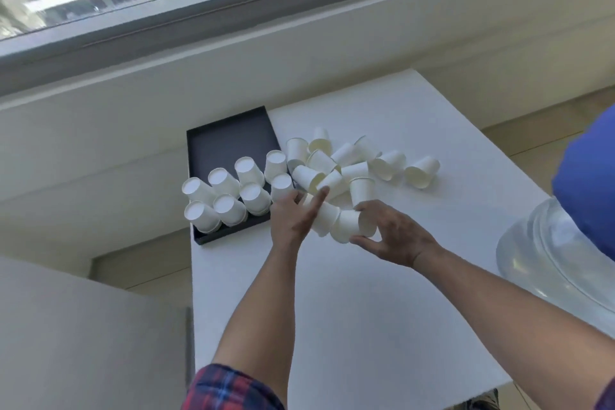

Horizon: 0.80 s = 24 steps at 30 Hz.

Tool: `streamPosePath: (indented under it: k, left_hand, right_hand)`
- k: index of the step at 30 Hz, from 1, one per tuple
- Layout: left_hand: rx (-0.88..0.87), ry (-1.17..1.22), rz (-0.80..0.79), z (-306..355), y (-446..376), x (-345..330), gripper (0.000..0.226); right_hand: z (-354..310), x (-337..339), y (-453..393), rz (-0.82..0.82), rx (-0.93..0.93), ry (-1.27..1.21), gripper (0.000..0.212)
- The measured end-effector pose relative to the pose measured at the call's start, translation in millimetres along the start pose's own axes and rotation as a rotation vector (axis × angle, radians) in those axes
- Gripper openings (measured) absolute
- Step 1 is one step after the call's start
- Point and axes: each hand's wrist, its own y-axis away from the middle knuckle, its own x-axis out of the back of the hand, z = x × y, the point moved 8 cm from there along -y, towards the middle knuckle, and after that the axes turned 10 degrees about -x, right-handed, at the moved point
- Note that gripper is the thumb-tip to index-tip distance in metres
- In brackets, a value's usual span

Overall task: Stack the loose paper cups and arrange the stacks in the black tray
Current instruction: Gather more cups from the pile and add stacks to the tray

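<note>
Nesting cups into a sideways stack (327, 220), the left hand (293, 218) braces it with fingers pressed together while the right hand (392, 238) pinches a cup (349, 226), near the black tray (229, 140).

No legible text or labels anywhere.

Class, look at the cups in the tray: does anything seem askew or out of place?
Yes. The leftmost stack leans over the black tray's left wall, instead of sitting squarely inside.
</note>
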Motion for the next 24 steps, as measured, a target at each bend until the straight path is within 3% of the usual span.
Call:
streamPosePath:
  k: [7,11,19,24]
  left_hand:
    - [0.041,-0.035,0.260,-11,-41,71,0.057]
    - [0.067,-0.032,0.371,-23,-61,97,0.066]
    - [0.054,-0.059,0.463,-40,-84,121,0.056]
    - [0.038,-0.108,0.524,-47,-98,135,0.060]
  right_hand:
    - [-39,2,-81,0.028,-0.031,-0.105,0.060]
    - [-52,3,-128,0.062,-0.107,-0.121,0.059]
    - [-68,-17,-204,0.051,-0.218,-0.094,0.059]
    - [-71,-37,-235,0.049,-0.272,-0.070,0.047]
